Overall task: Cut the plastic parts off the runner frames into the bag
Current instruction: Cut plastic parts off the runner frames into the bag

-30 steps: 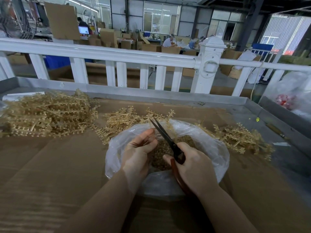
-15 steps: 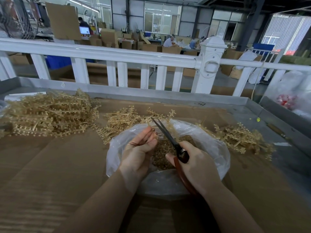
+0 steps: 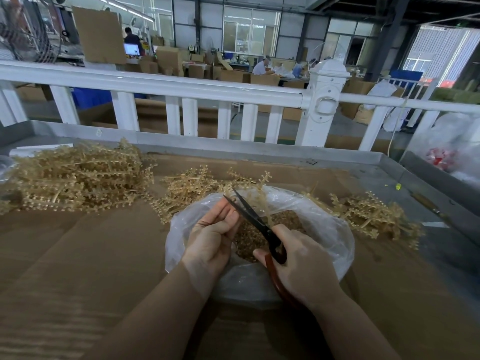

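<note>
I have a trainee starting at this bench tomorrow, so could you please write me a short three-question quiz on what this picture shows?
1. True or false: the scissors are in the right hand, blades apart.
2. Over what do both hands work? A) the clear plastic bag B) the white railing C) the largest pile of frames
3. Fill in: the left hand holds a thin gold ____ up to the blades.

Key
1. True.
2. A; cut pieces already lie inside the bag.
3. Runner frame; it sticks up past the scissor tips.
</note>
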